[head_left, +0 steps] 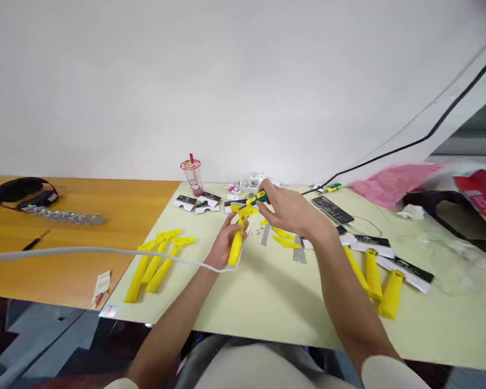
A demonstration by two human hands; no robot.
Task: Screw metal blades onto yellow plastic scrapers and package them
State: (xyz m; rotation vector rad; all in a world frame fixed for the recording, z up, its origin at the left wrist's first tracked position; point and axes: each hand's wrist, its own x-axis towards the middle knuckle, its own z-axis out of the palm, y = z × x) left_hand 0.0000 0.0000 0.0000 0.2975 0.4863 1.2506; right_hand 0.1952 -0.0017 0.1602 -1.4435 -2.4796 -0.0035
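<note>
My left hand (pixel 225 241) is wrapped round the handle of a yellow scraper (pixel 235 247), its wide head pointing away from me. In my right hand (pixel 285 207) is a green and yellow screwdriver (pixel 256 199), whose shaft reaches down to the scraper's head. Whether the tip sits in a screw is too small to tell. Loose yellow head pieces (pixel 284 242), a grey metal blade (pixel 299 254) and tiny screws lie just right of the scraper. Several yellow scrapers (pixel 162 267) rest together on the table left of my left hand.
Yellow handles (pixel 392 294) and black-and-white cards (pixel 407 273) lie at the right. A cup with a red straw (pixel 194 178) stands at the back, near a phone-like black device (pixel 332 209). A white cable (pixel 105 250) crosses in front of my left wrist. Pink plastic (pixel 395 183) lies at the back right.
</note>
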